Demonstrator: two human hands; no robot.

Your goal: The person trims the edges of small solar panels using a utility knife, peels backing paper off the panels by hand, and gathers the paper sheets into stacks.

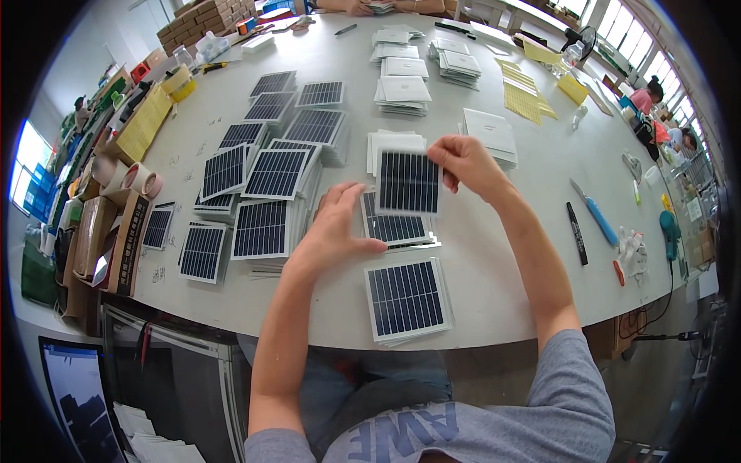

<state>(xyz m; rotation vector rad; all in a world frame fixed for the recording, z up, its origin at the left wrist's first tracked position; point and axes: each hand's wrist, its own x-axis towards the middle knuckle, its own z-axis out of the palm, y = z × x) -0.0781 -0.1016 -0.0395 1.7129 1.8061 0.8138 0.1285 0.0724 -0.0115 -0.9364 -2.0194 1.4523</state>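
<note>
My right hand pinches a small dark solar panel with a pale border by its upper right corner. The held panel is raised above the table and slightly blurred. Partly hidden beneath it is another solar panel, whose lower edge shows a bright metallic strip. My left hand is beside these panels, thumb and fingers apart, nothing in its grasp; whether the thumb touches the lower panel I cannot tell. Nearer me is a stack of solar panels. Just behind the held panel lies a white-backed stack.
Several solar-panel stacks crowd the table's left half. White-backed stacks stand farther back. To the right lie a black marker, a blue-handled tool and white gloves. An open cardboard box sits at the left edge. Other people are at the far side and right.
</note>
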